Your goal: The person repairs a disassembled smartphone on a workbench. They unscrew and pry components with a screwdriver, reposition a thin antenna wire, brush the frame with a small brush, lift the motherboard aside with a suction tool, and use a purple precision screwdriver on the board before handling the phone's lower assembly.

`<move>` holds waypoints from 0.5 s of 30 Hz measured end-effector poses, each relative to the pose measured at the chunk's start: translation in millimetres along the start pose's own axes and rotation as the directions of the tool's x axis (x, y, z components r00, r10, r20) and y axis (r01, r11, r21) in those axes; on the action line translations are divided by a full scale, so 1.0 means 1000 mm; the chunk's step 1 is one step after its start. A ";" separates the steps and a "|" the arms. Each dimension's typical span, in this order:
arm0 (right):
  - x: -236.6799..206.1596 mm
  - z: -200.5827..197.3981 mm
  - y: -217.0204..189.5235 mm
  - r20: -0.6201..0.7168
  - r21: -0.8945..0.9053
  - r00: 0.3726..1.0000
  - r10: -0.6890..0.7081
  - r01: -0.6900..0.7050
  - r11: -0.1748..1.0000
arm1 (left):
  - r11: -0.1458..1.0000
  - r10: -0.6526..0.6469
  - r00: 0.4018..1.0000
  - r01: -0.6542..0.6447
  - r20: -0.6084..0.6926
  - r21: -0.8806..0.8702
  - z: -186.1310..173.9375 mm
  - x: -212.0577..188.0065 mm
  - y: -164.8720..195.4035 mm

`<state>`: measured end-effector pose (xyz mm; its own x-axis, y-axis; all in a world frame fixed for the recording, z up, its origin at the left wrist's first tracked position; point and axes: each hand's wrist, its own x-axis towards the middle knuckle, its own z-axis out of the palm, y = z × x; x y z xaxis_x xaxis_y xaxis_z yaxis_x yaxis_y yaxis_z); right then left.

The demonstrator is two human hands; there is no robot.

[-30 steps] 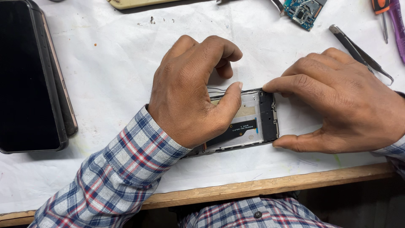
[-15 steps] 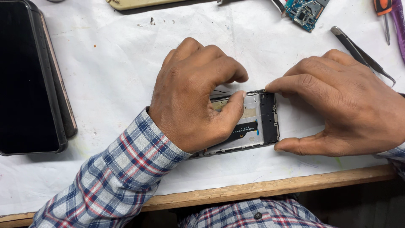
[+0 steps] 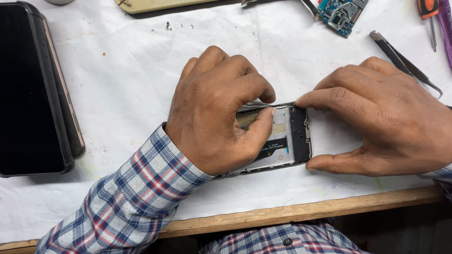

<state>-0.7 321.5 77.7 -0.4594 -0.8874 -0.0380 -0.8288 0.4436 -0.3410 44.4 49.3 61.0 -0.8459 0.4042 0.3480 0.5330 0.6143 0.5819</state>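
The left hand (image 3: 214, 110) curls tighter than before, fingers pinching a thin strip on the open phone frame (image 3: 282, 136). The right hand (image 3: 376, 117) grips its end.

blue-red-white plaid sleeve (image 3: 136, 188), black phone (image 3: 28, 89), blue circuit board (image 3: 341, 11) - white paper (image 3: 117, 61)

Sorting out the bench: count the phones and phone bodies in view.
2. An opened phone frame lies under the left hand and right hand; a black phone lies at far left. It may be stacked on another.
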 end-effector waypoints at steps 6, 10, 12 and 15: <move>-0.002 -0.001 0.007 -0.058 0.095 0.998 0.009 -0.003 0.995 | 1.000 0.000 1.000 0.000 0.000 0.000 -0.001 -0.001 0.000; -0.003 0.000 0.010 -0.062 0.150 0.997 0.034 -0.025 0.988 | 1.000 0.011 1.000 -0.011 0.009 0.000 -0.003 0.002 0.002; -0.003 0.000 0.010 -0.091 0.142 0.995 0.033 -0.020 0.990 | 0.999 0.039 0.999 -0.038 0.036 -0.030 -0.005 0.002 0.004; -0.001 0.000 0.009 -0.134 0.198 0.990 0.046 -0.018 0.980 | 0.993 0.108 0.992 -0.104 0.071 -0.059 -0.007 0.002 0.008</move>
<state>-7.9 326.2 74.5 -0.5355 -0.8414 0.0730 -0.7406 0.4262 -0.5195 46.9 50.7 71.4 -0.7799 0.5151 0.3556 0.6156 0.5281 0.5850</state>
